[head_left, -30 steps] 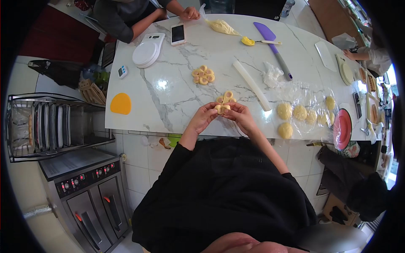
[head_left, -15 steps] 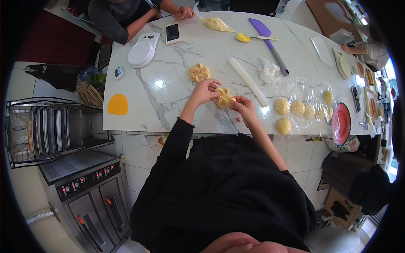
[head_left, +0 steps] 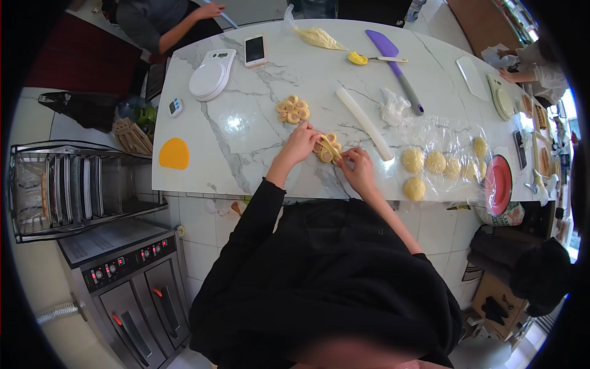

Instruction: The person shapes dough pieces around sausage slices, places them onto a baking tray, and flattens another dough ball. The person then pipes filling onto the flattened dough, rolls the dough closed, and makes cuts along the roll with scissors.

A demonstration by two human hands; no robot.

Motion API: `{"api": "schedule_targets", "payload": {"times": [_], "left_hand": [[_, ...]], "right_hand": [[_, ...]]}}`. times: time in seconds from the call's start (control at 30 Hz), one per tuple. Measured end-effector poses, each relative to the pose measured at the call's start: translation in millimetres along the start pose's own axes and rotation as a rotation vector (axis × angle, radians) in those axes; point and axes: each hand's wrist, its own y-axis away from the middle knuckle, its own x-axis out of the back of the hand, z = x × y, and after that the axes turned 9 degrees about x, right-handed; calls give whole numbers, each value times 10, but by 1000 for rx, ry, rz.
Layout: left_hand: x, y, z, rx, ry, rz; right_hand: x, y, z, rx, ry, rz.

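On the marble table in front of me lies a flower-shaped dough piece (head_left: 327,149) with pinkish round slices in its petals. My left hand (head_left: 300,142) pinches one end of a thin dough strip at its upper left. At the lower right, my right hand (head_left: 357,169) holds the strip's other end, so that the strip crosses over the flower. A second dough flower (head_left: 293,109) sits just beyond my left hand. Several round dough balls (head_left: 413,160) rest to the right, some of them under clear plastic.
A white rolling pin (head_left: 365,123) lies right of the flowers. Farther off are a purple spatula (head_left: 393,61), a piping bag (head_left: 319,38), a phone (head_left: 255,50), and a scale (head_left: 212,75). An orange scraper (head_left: 174,154) lies left. Other people stand at the far left and right (head_left: 519,75).
Both hands have gone from pinching a small dough piece near the table edge to holding a strip across the flower. The person across the table has drawn their hand back from the tabletop.
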Motion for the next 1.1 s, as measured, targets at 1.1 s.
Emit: {"api": "schedule_targets", "payload": {"times": [1.1], "left_hand": [[-413, 310, 265, -163, -135, 404]], "right_hand": [[-57, -346, 61, -193, -208, -85]]}}
